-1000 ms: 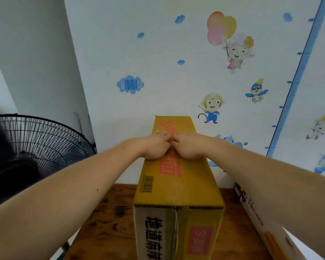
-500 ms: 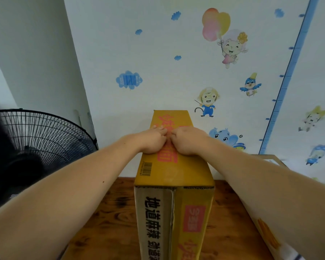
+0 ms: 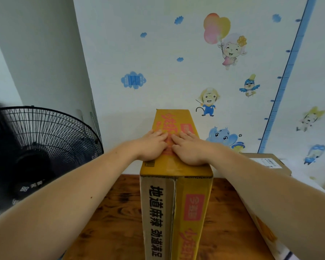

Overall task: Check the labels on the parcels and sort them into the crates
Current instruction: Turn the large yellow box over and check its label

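The tall yellow carton (image 3: 191, 186) stands mid-desk (image 3: 116, 222), black and red print down its near face. The left hand (image 3: 152, 147) and right hand (image 3: 188, 149), curled before, now press flat on its top, fingers straight and holding nothing.

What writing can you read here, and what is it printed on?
"地道麻辣 劲道满足": black, down the near end of the yellow carton.
Red patch beside it: too blurred to read.
Red script on its top: partly under the left hand and right hand, unreadable.
White label on the brown parcel: too small.
Mark on the fan hub: blurred.
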Demonstrator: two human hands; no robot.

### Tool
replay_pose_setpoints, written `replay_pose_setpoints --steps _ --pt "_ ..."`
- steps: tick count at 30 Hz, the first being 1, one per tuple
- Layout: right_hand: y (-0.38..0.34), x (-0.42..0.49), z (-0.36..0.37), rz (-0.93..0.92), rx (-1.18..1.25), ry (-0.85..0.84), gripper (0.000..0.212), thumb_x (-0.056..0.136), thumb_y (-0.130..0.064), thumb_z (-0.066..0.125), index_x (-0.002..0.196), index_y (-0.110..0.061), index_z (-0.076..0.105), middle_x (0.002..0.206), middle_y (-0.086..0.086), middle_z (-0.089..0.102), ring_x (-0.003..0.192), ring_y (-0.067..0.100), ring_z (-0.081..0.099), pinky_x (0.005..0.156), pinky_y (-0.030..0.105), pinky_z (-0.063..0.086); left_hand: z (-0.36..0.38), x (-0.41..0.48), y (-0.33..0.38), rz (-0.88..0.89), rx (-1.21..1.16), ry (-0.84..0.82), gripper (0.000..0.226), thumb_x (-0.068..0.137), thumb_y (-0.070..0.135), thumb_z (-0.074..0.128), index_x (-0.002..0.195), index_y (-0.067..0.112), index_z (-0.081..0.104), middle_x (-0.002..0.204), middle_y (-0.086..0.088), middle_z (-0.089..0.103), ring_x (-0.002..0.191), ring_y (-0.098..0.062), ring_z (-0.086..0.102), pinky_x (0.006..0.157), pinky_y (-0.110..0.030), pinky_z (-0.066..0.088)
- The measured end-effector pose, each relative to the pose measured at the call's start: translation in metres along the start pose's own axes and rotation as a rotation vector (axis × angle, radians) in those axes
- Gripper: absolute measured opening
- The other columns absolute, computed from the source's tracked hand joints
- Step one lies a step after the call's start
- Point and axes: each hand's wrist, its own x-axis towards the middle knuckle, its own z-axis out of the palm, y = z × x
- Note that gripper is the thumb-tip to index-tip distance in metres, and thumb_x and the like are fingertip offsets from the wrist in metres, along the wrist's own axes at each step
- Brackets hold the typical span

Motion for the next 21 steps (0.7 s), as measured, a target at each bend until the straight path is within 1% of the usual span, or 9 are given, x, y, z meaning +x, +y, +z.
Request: replay_pose_setpoints --steps 3,8,10,13,15,17,18,19,21 --pt "0.001 -0.002 0.001 0.010 0.023 0.003 0.058 0.106 -0.034 0.008 0.157 -0.009 0.000 0.165 0.012 -0.006 0.152 0.029 -0.009 0.123 0.047 0.001 0.000 0.003 0.001 -0.002 0.000 0.013 0.046 0.109 0.018 0.016 0.151 0.008 0.032 0.164 -0.013 -0.003 0.151 -0.028 -0.006 0.122 -0.038 -0.005" --pt "-0.002 -0.013 0.000 -0.003 -0.002 0.020 0.061 0.105 -0.041 0.009 0.158 -0.012 0.008 0.165 0.012 -0.003 0.152 0.028 -0.008 0.123 0.046 0.000 0.001 -0.006 0.006 -0.018 -0.047 0.038 0.047 0.108 0.019 0.016 0.153 0.010 0.029 0.164 -0.013 -0.004 0.151 -0.030 -0.007 0.122 -0.040 -0.004" --pt "-0.005 -0.028 -0.003 -0.006 0.029 0.014 0.060 0.106 -0.045 0.013 0.159 -0.018 0.004 0.165 0.009 -0.006 0.152 0.026 -0.011 0.123 0.045 -0.002 0.004 -0.012 0.005 -0.016 -0.063 0.016 0.050 0.107 0.026 0.014 0.154 0.010 0.026 0.164 -0.011 -0.006 0.151 -0.030 -0.011 0.122 -0.045 -0.005" --pt "-0.012 -0.054 -0.007 -0.016 0.080 0.002 0.061 0.105 -0.049 0.018 0.158 -0.025 0.000 0.165 0.003 -0.010 0.151 0.025 -0.013 0.123 0.045 -0.002 0.008 -0.022 0.000 -0.011 -0.122 -0.023 0.066 0.098 0.046 0.012 0.154 0.013 0.027 0.164 -0.008 -0.009 0.150 -0.030 -0.015 0.121 -0.050 -0.004" --pt "-0.016 -0.064 -0.005 -0.041 0.050 -0.015 0.059 0.106 -0.046 0.017 0.158 -0.023 0.002 0.165 0.005 -0.009 0.151 0.027 -0.012 0.123 0.046 -0.001 0.010 -0.033 0.003 -0.018 -0.120 -0.017 0.058 0.104 0.040 0.015 0.153 0.013 0.029 0.164 -0.010 -0.008 0.150 -0.030 -0.015 0.121 -0.050 -0.006" --pt "-0.018 -0.068 -0.001 -0.066 0.048 -0.009 0.053 0.108 -0.036 0.013 0.158 -0.017 0.010 0.165 0.010 -0.009 0.151 0.032 -0.011 0.123 0.047 -0.002 0.010 -0.043 0.009 -0.007 -0.152 0.007 0.048 0.108 0.027 0.017 0.152 0.012 0.031 0.164 -0.010 -0.006 0.150 -0.028 -0.013 0.121 -0.046 -0.010" --pt "-0.019 -0.069 0.002 -0.074 0.053 -0.020 0.053 0.108 -0.035 0.011 0.157 -0.017 0.013 0.165 0.010 -0.010 0.151 0.033 -0.011 0.122 0.048 -0.001 0.010 -0.048 0.011 -0.010 -0.179 0.010 0.048 0.109 0.025 0.018 0.153 0.013 0.028 0.164 -0.008 -0.006 0.150 -0.026 -0.014 0.120 -0.043 -0.011" --pt "-0.020 -0.069 0.004 -0.073 0.031 -0.042 0.056 0.106 -0.040 0.009 0.157 -0.018 0.012 0.165 0.010 -0.010 0.151 0.034 -0.012 0.122 0.050 0.000 0.008 -0.054 0.015 -0.018 -0.211 0.009 0.048 0.109 0.026 0.018 0.155 0.014 0.024 0.164 -0.006 -0.007 0.150 -0.023 -0.014 0.118 -0.039 -0.011" --pt "-0.017 -0.067 0.008 -0.114 -0.032 -0.043 0.072 0.094 -0.055 0.003 0.158 -0.022 0.005 0.165 0.007 -0.010 0.151 0.031 -0.012 0.122 0.051 0.004 0.006 -0.065 0.020 -0.033 -0.272 0.017 0.051 0.108 0.028 0.021 0.157 0.017 0.011 0.164 -0.003 -0.010 0.150 -0.018 -0.014 0.117 -0.032 -0.009"
